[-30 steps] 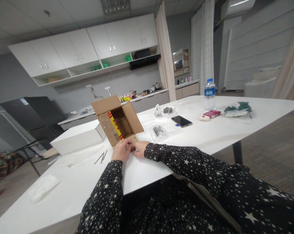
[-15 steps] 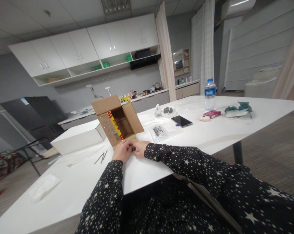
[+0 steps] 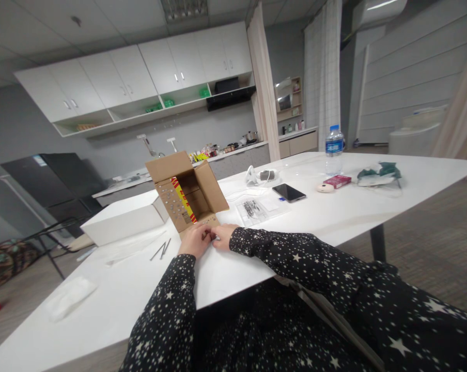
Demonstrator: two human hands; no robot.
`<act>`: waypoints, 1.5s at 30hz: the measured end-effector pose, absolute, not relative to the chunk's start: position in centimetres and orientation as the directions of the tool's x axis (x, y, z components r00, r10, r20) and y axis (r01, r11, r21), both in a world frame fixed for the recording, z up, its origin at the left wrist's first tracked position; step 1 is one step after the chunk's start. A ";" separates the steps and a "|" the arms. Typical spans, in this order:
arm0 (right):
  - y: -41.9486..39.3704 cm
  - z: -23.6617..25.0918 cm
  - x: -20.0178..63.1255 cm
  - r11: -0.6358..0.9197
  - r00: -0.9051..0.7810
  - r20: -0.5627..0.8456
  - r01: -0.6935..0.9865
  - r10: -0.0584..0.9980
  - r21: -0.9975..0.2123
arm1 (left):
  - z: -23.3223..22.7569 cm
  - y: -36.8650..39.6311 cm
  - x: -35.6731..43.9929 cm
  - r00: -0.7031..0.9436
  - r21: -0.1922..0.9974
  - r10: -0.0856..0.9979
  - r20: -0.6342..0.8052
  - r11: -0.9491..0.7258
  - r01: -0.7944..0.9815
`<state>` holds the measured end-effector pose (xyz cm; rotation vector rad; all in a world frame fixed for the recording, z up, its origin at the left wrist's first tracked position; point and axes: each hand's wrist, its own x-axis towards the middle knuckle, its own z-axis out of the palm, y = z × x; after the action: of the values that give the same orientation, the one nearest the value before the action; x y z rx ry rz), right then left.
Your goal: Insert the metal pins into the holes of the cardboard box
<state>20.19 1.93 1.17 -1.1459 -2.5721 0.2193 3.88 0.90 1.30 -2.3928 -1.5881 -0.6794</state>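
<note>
We see our left hand (image 3: 195,241) and right hand (image 3: 222,236) meeting on the white worktop (image 3: 334,212), just in front of the open cardboard box (image 3: 187,194). The fingers of both hands curl inward around a small metallic piece (image 3: 215,238) that glints between them; it is too small to tell its shape or which way its long axis runs, and we cannot tell which hand's grip actually has hold of it. The box lies on its side with its mouth facing us and to the right, its flaps spread, and its lower flap touches our fingers.

The near edge of the worktop lies close under our forearms. To the left, two thin metal rods (image 3: 160,250) lie near the left hand, with a long white box (image 3: 123,218) behind them. To the right, a clear bag of small parts (image 3: 252,210) lies near, a phone (image 3: 288,192) beyond it, and bare worktop stretches well apart toward a water bottle (image 3: 333,150).

Compared with a second ago, both hands and the box sit in nearly the same places.
</note>
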 end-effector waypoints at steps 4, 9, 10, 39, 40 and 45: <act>1.8 1.2 20.2 0.667 -0.628 0.226 0.693 0.745 -0.274 | 1.3 0.9 3.9 0.317 0.098 0.832 0.456 -0.401 0.911; 1.7 1.4 20.4 0.675 -0.637 0.225 0.685 0.737 -0.273 | 1.3 1.0 3.6 0.271 0.095 0.848 0.455 -0.348 0.933; 1.6 1.6 20.5 0.680 -0.643 0.222 0.679 0.733 -0.277 | 1.3 1.0 3.6 0.254 0.088 0.851 0.460 -0.329 0.940; 0.8 2.3 20.7 0.628 -0.605 0.174 0.722 0.777 -0.292 | 0.9 1.3 2.5 0.081 0.007 0.825 0.559 -0.102 0.995; 0.8 2.3 20.7 0.629 -0.606 0.176 0.721 0.776 -0.292 | 0.9 1.2 2.6 0.078 0.006 0.827 0.557 -0.098 0.995; 0.9 2.2 20.7 0.633 -0.608 0.183 0.716 0.773 -0.295 | 1.0 1.2 2.7 0.040 0.022 0.838 0.544 -0.062 0.998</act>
<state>20.69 0.87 2.24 -1.2006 -2.5646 0.2776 2.67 1.24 1.01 -1.9614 -1.8558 -0.6023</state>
